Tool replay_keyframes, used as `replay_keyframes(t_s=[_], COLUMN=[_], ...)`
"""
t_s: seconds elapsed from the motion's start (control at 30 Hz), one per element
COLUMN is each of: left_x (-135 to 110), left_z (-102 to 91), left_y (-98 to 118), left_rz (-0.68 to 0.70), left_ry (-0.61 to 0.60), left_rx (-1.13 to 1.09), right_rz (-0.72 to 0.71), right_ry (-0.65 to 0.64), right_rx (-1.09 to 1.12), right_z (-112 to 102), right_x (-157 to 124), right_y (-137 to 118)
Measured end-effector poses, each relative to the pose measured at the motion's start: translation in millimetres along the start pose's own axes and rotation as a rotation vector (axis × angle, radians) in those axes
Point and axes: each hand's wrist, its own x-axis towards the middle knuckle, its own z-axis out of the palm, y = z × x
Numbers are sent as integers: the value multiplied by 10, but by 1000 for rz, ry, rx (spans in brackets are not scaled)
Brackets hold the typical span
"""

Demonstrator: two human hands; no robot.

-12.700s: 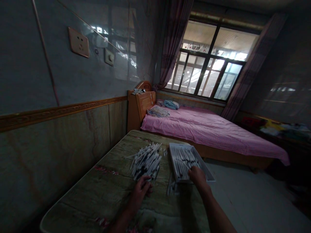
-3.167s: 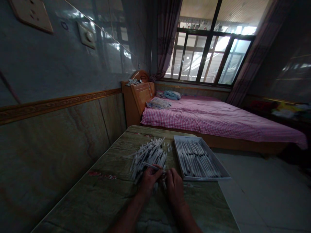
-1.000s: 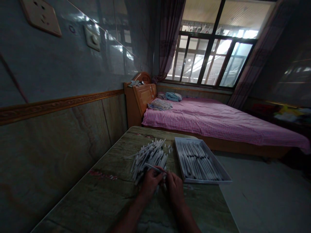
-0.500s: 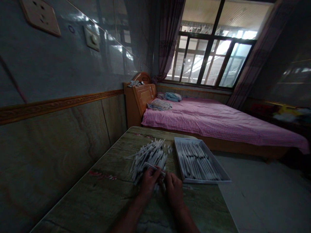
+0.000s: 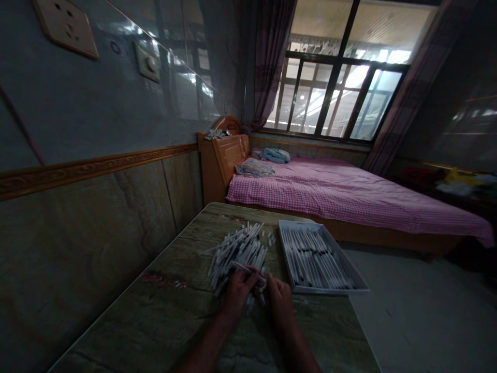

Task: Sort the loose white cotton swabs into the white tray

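Left hand [image 5: 238, 292] clenched on a white stick [image 5: 248, 269], right hand [image 5: 280, 305] right against its end, can't tell if it's gripping! They're working at a loose pile of sticks [image 5: 236, 254] on the tabletop [image 5: 174, 316], just beside a white tray [image 5: 330, 291] of lined-up sticks [image 5: 314, 259], with a pink checked bed [image 5: 349, 204] beyond!

No readable text or labels.
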Motion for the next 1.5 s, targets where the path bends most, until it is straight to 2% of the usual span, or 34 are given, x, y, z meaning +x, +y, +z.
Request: replay_keyframes(t_s=[0.1, 0.33, 0.6, 0.77, 0.97, 1.07, 1.2, 1.37, 1.5], left_x=[12, 22, 45, 35, 2, -4, -6, -54, -101], left_z=[1, 31, 19, 7, 28, 55, 73, 49, 36], left_y=[3, -7, -30, -83, -98, -81, -144, -251, -231], left_rz=[-7, -31, -36, -19, -50, -56, 15, 158, 215], left_ry=[10, 49, 85, 78, 52, 3, -56, -126, -219], left_rx=[-8, -68, -69, -75, -31, -14, 54, 365, 593], right_rz=[42, 26, -17, -84, -18, -6, 22, 58, 125], right_ry=[-28, -9, -92, -71, 131, 182, 292, 479, 577], right_rx=[38, 18, 7, 2, 31, 60, 104, 167, 200], right_z=[-2, -2, -23, -20, -25, -45, -108, -251, -486], right_x=[2, 7, 18, -3, -17, -18, 14, 62, 117], right_y=[-31, -85, -68, -33, -1, -5, -15, -121, -262])
